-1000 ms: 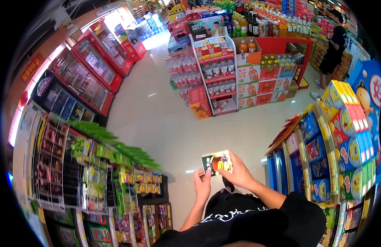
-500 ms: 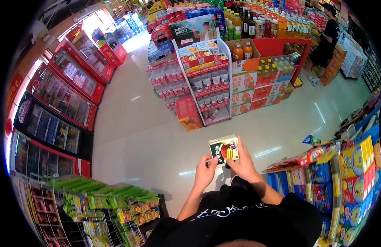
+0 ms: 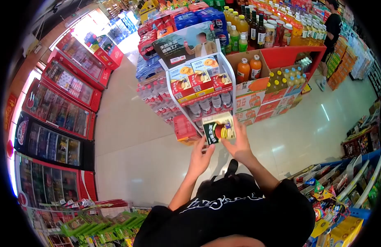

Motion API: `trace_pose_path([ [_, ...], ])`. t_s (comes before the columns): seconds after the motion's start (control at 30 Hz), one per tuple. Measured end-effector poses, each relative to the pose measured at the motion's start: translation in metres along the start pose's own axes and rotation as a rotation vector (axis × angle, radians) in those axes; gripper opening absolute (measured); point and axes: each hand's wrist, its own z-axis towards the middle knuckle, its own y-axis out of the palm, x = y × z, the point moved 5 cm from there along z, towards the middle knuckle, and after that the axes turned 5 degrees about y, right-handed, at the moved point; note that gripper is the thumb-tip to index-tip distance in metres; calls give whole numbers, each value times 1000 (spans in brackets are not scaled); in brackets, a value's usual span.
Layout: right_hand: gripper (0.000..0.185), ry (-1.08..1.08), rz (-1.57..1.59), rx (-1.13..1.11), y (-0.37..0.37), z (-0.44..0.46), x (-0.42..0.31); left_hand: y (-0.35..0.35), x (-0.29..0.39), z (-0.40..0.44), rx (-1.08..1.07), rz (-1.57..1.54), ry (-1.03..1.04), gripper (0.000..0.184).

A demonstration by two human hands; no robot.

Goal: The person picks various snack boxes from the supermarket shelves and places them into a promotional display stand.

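A small cream and dark green snack box (image 3: 218,128) with a food picture on its face is held up in front of me, tilted, its front toward me. My left hand (image 3: 201,154) grips its lower left corner, thumb at the bottom edge. My right hand (image 3: 240,143) is wrapped along the right side, thumb at the lower edge. Just beyond the box stands a white display rack (image 3: 228,66) with a poster on top. Its top shelf carries red, yellow and pale blue boxes (image 3: 197,85), and bottles (image 3: 205,105) stand below, partly hidden by the box.
Red-framed drink coolers (image 3: 56,108) line the left. Juice bottles (image 3: 255,68) and stacked cartons (image 3: 262,101) sit behind the rack. Snack shelves flank me, with green packets (image 3: 102,224) at left and candy (image 3: 322,197) at right. A person in black (image 3: 333,26) stands far right.
I have moved forward, so the rack is nearer and larger. The box, still in both hands, is higher and slightly left, now overlapping the rack's lower part.
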Motion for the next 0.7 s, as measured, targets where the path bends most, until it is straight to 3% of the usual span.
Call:
trace_pose_path([
  [0.07,89,-87,17,103,-7,33,3,4,-1,38,5,-49,28,56],
  [0.2,73,64,88,205,-12,82,29,19,-1,95,-38,-204,-5,59],
  [0.5,68,175,116,332,3,178,95,34,-35,218,-218,-230,0,62],
  [0.6,66,169,-96,403,6,210,100,28,-31,257,-250,-192,45,63],
  [0.7,63,221,-132,328,6,239,94,18,-30,285,-306,-120,60,63],
])
